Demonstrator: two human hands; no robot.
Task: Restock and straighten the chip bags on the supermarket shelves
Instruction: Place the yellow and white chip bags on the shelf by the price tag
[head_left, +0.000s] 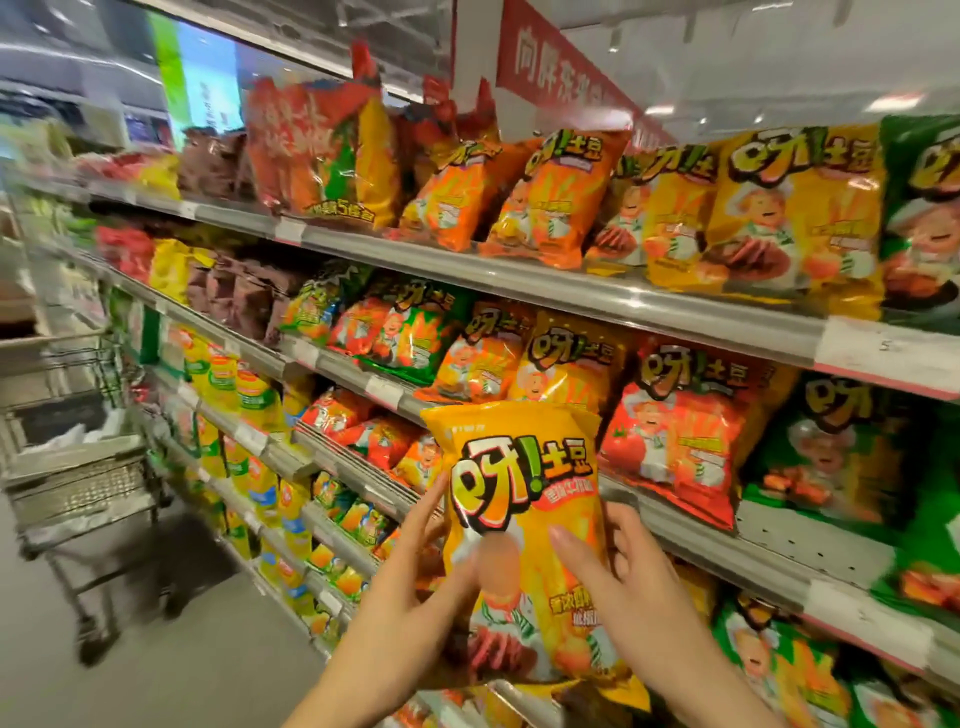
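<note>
I hold a yellow chip bag (524, 499) upright in front of the shelves, its printed face toward me. My left hand (415, 582) grips its left edge and my right hand (618, 577) grips its right side, thumb across the front. Behind it, on the middle shelf (691, 525), stand orange, red and green bags of the same brand (675, 421). The top shelf (571, 291) carries orange and yellow bags (779, 213), some leaning to the right.
A metal shopping cart (88, 499) stands in the aisle at the left, close to the lower shelves. Lower shelves hold yellow and green bags (249, 415). A red banner (561, 67) hangs above. A bare stretch of perforated shelf back (810, 545) shows at the right.
</note>
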